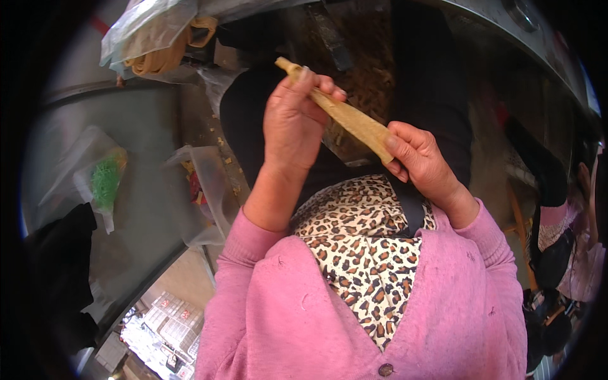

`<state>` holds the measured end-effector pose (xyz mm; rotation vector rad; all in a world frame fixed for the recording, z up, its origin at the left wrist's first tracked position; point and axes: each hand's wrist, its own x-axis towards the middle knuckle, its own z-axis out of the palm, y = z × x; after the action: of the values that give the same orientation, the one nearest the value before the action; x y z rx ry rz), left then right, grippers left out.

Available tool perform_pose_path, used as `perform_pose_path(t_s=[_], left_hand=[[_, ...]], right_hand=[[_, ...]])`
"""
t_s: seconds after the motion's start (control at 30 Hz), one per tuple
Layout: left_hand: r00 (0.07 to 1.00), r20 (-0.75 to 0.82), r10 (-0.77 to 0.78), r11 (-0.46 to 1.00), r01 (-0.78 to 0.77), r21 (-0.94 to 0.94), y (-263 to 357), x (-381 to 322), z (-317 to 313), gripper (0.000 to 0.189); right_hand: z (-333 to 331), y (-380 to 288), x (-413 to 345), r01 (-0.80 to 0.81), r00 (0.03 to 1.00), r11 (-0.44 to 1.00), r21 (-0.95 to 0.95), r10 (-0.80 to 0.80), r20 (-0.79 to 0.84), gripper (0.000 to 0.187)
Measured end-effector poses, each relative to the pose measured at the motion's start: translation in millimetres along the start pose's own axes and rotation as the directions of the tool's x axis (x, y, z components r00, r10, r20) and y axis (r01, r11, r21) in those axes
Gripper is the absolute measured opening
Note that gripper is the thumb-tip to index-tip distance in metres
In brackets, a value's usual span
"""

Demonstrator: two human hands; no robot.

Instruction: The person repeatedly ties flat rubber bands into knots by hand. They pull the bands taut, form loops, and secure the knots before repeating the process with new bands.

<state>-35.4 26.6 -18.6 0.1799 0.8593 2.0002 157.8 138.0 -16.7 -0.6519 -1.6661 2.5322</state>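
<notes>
A flat yellowish-tan strip [354, 118] of unclear material runs slantwise between my two hands, narrow and curled at its upper left end, wider at its lower right end. My left hand [297, 111] pinches it near the narrow end, the fingers curled around it. With thumb and fingers my right hand [413, 152] grips the wide end. Under the strip, between the dark-clad knees, lies a heap of brownish scraps [368, 76], partly hidden by the hands. A dark flat bar-like object [338, 52] rests over the heap; its exact kind is unclear.
Coiled tan strips [161, 59] lie under clear plastic at upper left. A plastic bag with green netting [104, 183] and another clear bag [209, 190] are at the left. A curved metal rim [503, 28] crosses the upper right. Another person [553, 213] sits at the far right.
</notes>
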Motion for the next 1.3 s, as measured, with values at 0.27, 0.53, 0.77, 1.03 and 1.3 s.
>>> perform_pose_path(t_s=[0.27,0.53,0.77,1.03,1.3], left_hand=[[0.999,-0.034,-0.007,0.996,0.010,0.086,-1.3,8.8,-16.0,0.015],[0.988,-0.156,-0.017,0.993,0.035,0.114,-34.9,-9.9,1.4,0.011],[0.999,0.035,-0.034,0.969,0.024,0.245,-2.3,-8.7,1.8,0.017],[0.925,0.265,-0.273,0.486,-0.105,0.868,20.8,-4.6,-11.8,0.018],[0.923,-0.141,-0.359,0.832,0.385,0.400,-13.5,-43.2,9.9,0.005]], right_hand=[[-11.1,2.3,-4.6,-0.068,0.997,0.990,0.125,0.073,-0.037,0.026],[-12.6,-32.7,53.9,0.472,0.881,0.875,-0.110,-0.472,0.019,0.010],[-9.6,-25.1,63.8,0.573,0.656,0.214,-0.791,-0.698,0.287,0.017],[-6.3,-37.2,48.9,0.603,0.629,-0.147,-0.784,-0.516,0.581,0.003],[-9.4,-20.6,30.9,0.577,0.569,-0.276,-0.768,-0.539,0.621,0.011]])
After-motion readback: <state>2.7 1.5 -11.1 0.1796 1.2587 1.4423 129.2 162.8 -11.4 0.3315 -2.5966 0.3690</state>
